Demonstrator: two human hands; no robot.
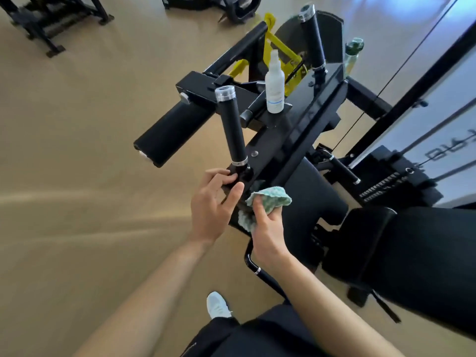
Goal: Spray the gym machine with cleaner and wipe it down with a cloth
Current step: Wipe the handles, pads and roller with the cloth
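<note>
Gym floor [77, 150], black machine frame [304, 130]: wiping step. Right hand [268, 228] grips green cloth [270, 197]; left hand [213, 202] clasps handle base [242, 173]. Spray bottle [275, 83] upright on frame ledge. Next: rub up handle.

- this was a gym: a black gym machine [304, 130] with upright foam grips [231, 130], a padded roller [170, 135] and a padded seat [316, 199] filled the view.
- a weight stack [381, 188] sat at its right side.
- more black machines [51, 19] stood well apart, at the far edge of the tan floor [77, 163].
</note>
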